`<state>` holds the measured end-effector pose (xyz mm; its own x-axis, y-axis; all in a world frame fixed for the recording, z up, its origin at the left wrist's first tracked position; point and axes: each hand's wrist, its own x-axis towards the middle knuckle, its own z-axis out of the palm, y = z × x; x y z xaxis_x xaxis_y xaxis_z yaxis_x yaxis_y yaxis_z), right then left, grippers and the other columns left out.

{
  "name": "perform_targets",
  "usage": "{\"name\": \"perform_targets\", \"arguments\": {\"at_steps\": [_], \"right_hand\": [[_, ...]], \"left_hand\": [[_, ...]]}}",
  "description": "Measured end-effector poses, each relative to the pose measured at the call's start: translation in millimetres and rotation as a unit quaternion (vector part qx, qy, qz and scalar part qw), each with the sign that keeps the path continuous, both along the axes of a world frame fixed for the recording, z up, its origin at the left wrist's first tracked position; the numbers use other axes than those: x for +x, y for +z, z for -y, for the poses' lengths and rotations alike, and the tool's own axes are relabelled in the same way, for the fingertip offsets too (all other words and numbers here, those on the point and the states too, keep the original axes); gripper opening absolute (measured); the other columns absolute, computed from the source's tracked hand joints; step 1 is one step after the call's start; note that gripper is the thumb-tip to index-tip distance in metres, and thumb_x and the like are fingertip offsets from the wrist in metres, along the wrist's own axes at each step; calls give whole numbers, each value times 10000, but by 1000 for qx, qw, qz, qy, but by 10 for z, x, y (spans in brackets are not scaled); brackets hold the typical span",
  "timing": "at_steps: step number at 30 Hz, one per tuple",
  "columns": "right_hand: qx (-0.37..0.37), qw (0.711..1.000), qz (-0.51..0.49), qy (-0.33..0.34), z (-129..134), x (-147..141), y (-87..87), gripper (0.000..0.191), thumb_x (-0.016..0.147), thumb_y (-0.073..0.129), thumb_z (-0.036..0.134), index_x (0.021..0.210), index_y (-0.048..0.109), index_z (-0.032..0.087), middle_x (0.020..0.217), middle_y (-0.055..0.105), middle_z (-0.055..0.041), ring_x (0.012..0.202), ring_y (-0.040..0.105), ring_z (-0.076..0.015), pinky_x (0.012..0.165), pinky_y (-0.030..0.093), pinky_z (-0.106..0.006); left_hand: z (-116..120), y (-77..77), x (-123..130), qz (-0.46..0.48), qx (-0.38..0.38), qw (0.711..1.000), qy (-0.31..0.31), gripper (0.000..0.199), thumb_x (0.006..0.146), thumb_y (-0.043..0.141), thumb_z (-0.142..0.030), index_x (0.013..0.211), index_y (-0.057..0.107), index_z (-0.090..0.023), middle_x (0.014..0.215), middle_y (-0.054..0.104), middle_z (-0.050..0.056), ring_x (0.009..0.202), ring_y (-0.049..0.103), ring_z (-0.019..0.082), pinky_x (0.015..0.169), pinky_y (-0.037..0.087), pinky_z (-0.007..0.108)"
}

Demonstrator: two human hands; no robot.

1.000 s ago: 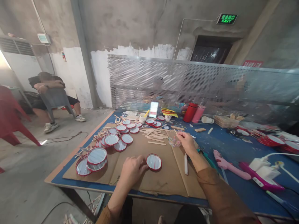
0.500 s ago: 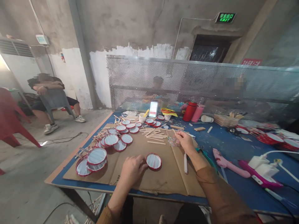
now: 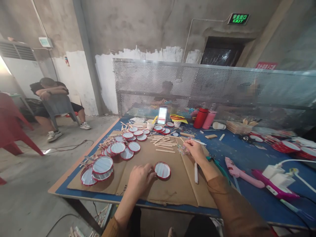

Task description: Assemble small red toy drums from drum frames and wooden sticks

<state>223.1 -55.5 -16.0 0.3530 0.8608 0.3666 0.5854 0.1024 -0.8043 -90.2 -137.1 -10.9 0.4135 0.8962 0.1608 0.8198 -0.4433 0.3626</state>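
A round red-rimmed disc [image 3: 162,170] lies on the brown cardboard [image 3: 172,194]. My left hand [image 3: 142,176] rests at its left edge, fingers bent and fingertips by the rim. To the upper right, my right hand [image 3: 195,148] pinches a thin stick [image 3: 182,140] between thumb and fingers. Beneath that hand is a small pile of coloured strands [image 3: 182,149]. Wooden craft sticks [image 3: 164,142] lie scattered just left of it. A white stick-like object [image 3: 196,172] is below my right wrist. Several similar discs [image 3: 102,164] are heaped on the left, some with wooden sticks attached.
A pink glue gun [image 3: 243,174] and a magenta power strip [image 3: 275,186] with white plugs lie at the right. Red bottle [image 3: 200,118], pink bottle [image 3: 209,119], paper cup [image 3: 150,124] and lit phone [image 3: 162,115] stand along the back. A person [image 3: 49,90] sits at far left.
My right hand has shifted slightly to the left with the thin stick. My left hand and the disc beside it are nearly unchanged.
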Motion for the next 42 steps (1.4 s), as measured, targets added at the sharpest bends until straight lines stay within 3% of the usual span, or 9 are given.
{"name": "perform_targets", "arguments": {"at_steps": [11,18,29,34,42], "right_hand": [[0,1000,17,-4,-8,3,-23,352,675,591,532,625,577,184,527,559,0,499,494,-140,476,351,-241],[-1,1000,12,1,-22,15,-44,289,666,598,464,661,615,175,603,609,-17,568,537,-156,524,384,-254],[-9,997,-70,35,-25,-13,-55,258,654,573,440,743,534,201,556,574,16,506,555,-140,494,422,-250],[-10,992,-111,52,-20,-50,-36,331,634,581,455,828,525,192,589,596,12,529,575,-141,492,432,-247],[-35,978,-186,91,4,-84,10,317,614,684,368,847,577,181,742,706,-68,686,669,-201,523,486,-254]], "left_hand": [[0,6,-3,-16,-10,1000,0,313,866,546,-418,1146,584,-285,901,708,33,921,643,207,737,381,278],[-1,6,0,-8,-7,1000,0,301,859,554,-414,1134,599,-297,908,710,31,907,645,212,726,373,279],[10,18,2,-15,-13,1000,6,263,867,542,-403,1081,615,-270,942,711,41,919,640,213,749,377,278],[6,19,6,-15,-14,1000,5,255,859,559,-391,1077,616,-271,950,713,39,921,640,206,756,376,271],[5,56,14,-33,-7,999,9,304,828,580,-473,1063,619,-282,871,716,26,869,657,218,683,372,270]]}}
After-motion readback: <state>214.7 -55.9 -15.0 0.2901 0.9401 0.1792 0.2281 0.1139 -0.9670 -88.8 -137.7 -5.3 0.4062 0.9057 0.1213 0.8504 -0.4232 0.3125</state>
